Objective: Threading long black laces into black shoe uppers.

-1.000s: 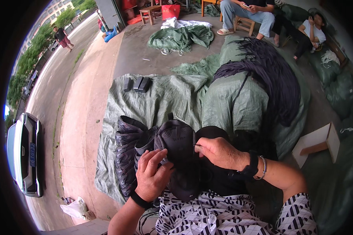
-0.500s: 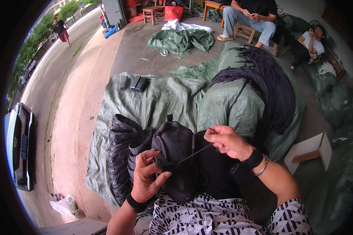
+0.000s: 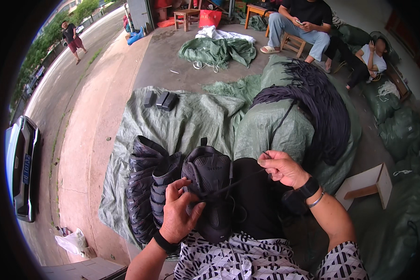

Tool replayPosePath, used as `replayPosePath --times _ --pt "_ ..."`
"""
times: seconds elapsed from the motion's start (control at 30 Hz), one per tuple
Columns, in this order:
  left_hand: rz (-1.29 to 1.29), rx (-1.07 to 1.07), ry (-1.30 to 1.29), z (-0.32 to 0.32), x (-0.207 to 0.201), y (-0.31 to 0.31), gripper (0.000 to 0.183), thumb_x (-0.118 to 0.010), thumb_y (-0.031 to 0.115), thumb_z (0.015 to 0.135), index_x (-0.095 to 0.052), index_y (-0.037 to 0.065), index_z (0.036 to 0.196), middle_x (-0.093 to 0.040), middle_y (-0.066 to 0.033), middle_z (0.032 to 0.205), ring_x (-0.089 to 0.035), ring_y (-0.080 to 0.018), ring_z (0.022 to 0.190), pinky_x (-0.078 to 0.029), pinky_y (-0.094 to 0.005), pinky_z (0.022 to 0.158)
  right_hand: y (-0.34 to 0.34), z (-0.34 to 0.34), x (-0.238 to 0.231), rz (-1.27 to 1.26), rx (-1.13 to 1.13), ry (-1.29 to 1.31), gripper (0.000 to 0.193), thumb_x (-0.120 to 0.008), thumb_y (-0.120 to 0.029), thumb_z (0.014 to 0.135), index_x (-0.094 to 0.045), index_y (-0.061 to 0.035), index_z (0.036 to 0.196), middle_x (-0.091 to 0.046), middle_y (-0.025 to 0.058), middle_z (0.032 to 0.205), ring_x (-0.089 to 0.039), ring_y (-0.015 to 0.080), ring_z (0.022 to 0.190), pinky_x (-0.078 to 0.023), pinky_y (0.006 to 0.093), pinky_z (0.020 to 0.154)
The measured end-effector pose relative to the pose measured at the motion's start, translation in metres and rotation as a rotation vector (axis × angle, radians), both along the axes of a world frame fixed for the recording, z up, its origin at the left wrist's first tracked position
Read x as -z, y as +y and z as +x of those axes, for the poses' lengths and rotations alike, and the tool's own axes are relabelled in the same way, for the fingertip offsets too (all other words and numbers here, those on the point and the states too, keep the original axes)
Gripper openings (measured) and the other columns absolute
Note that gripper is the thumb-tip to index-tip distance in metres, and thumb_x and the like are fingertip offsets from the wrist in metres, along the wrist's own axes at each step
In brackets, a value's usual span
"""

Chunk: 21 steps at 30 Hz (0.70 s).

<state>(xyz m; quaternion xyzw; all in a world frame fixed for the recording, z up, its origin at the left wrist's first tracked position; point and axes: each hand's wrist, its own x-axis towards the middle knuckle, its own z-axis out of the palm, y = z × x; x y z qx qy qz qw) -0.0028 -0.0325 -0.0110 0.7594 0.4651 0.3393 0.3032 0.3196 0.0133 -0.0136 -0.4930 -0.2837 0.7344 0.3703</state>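
A black shoe (image 3: 207, 165) rests on my lap, its toe toward me and its heel loop pointing away. My left hand (image 3: 179, 205) is closed at the shoe's left side, thumb and fingers curled around the lacing; exactly what they pinch is dark and hard to make out. From the lacing a black shoelace (image 3: 245, 178) runs taut up to the right. Its far part is pinched between the thumb and fingers of my right hand (image 3: 284, 169), above my right thigh.
Several dark shoes (image 3: 144, 191) stand in rows on a green woven sheet (image 3: 186, 121) to the left. Small black blocks (image 3: 165, 100) lie farther back. A bundle of black laces (image 3: 324, 112) drapes over a green sack (image 3: 275, 126). A white box (image 3: 366, 186) sits at right; people sit beyond.
My right hand has moved slightly right, drawing the shoelace farther from the shoe. My left hand stays at the lacing. A person outside has walked a little closer.
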Motion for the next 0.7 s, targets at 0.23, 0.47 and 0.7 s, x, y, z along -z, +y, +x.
replayPosePath --times 0.23,0.47,0.7 --pt "-0.049 0.049 -0.08 -0.008 0.006 0.0 0.019 -0.072 0.016 0.077 -0.062 0.003 0.087 -0.043 -0.0193 0.126 -0.042 -0.0361 0.122 -0.039 -0.047 0.098 0.001 0.001 -0.001 0.006 -0.047 -0.001 0.014 -0.068 -0.011 0.084 -0.056 -0.01 0.091 -0.045 -0.0078 0.074 -0.038 -0.0012 0.055 -0.026 0.0127 0.041" --pt "0.203 -0.04 0.134 0.007 -0.001 -0.003 0.014 -0.074 0.012 0.071 -0.064 0.005 0.078 -0.05 -0.0172 0.119 -0.044 -0.0405 0.118 -0.039 -0.0485 0.095 -0.002 0.0 -0.003 0.029 -0.077 0.032 0.011 -0.065 -0.011 0.087 -0.056 -0.0085 0.094 -0.045 -0.0074 0.074 -0.037 -0.0008 0.054 -0.024 0.0137 0.041" --pt "0.155 0.184 0.11 0.0 -0.021 -0.006 0.009 -0.073 0.013 0.068 -0.068 0.011 0.075 -0.057 -0.0059 0.096 -0.048 -0.0317 0.102 -0.036 -0.0462 0.092 -0.001 0.006 -0.009 0.159 -0.44 -0.228 0.022 -0.072 -0.025 0.083 -0.064 -0.006 0.09 -0.049 -0.0096 0.07 -0.036 -0.0024 0.054 -0.024 0.0153 0.043"
